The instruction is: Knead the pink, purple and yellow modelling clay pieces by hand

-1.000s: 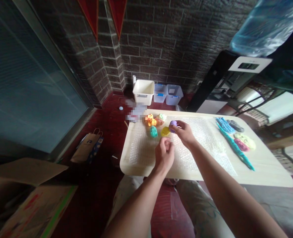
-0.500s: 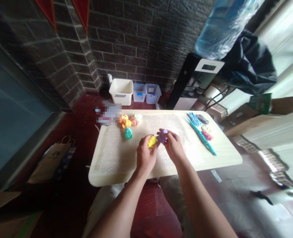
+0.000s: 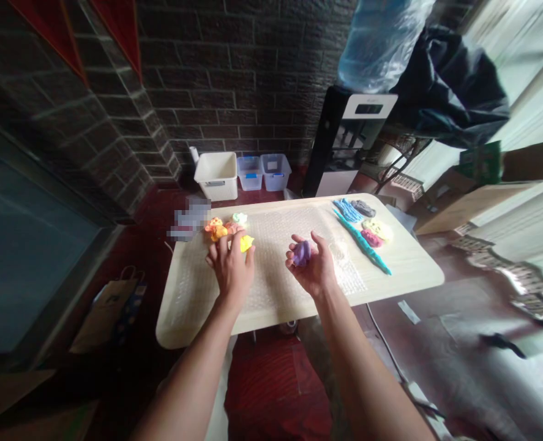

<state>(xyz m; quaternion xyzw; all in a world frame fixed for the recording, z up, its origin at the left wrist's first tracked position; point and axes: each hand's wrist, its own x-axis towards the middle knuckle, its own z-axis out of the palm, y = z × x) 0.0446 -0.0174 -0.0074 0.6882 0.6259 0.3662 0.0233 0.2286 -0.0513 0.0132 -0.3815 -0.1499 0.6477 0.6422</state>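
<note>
From the head camera I look down on two bare hands over a pale wooden surface (image 3: pixel 406 269) with rounded corners, partly covered by clear bubble wrap (image 3: pixel 271 282). My right hand (image 3: pixel 317 267) is turned palm up, with a purple lump (image 3: pixel 301 253) lying in its loosely curled fingers; the thumb stands apart from the lump, so nothing is pinched. My left hand (image 3: pixel 232 269) is palm down toward the left part of the surface, fingers spread and bent, the thumb apart from them. A bright yellow lump (image 3: pixel 247 244) shows just beside its fingers and thumb; I cannot tell whether they touch it. Beyond that hand sit orange lumps (image 3: pixel 216 229), a peach lump (image 3: pixel 234 227) and a pale green lump (image 3: pixel 240 218), close together. On the right part of the surface, well apart from both hands, are a bundle of blue strands (image 3: pixel 348 210), a gray lump (image 3: pixel 363 208), a pale yellow lump (image 3: pixel 380 229) and a pink lump (image 3: pixel 372 238), with a long teal strip (image 3: pixel 363 242) slanting beside them. Past the far edge, a white bin (image 3: pixel 217 177) and two clear bins (image 3: pixel 275 173) stand before a dark brick wall (image 3: pixel 234 79), left of a water dispenser (image 3: pixel 340 138).
</note>
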